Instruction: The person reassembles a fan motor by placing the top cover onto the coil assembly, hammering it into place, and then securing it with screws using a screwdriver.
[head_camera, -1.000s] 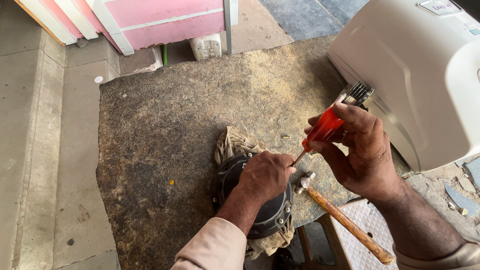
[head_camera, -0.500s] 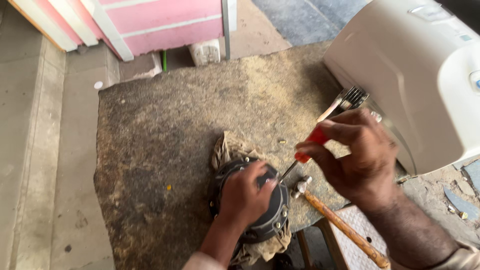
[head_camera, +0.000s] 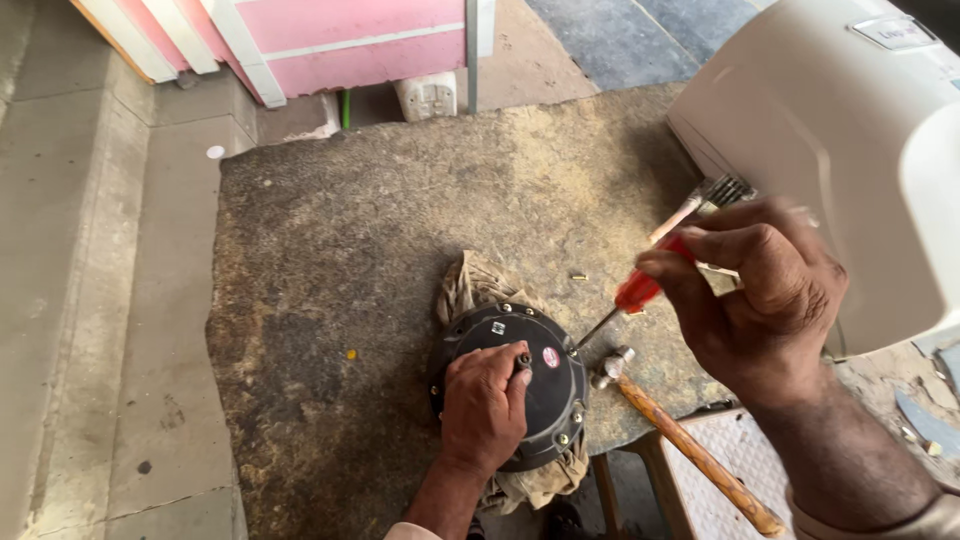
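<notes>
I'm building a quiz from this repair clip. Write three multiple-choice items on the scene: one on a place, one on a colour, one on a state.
1. Where does the round black cover rest?
A. on a rag
B. in a bucket
C. on a chair

2. What colour is the screwdriver handle?
A. blue
B. red
C. green

3. What is the hammer doing?
A. lying unheld
B. swung by the left hand
C. hanging from a hook

Answers: 1 A, a crumpled rag shows under the cover's edges; 2 B, red shows in the right hand; 3 A, the left hand rests on the cover, and neither hand touches the hammer.
</notes>
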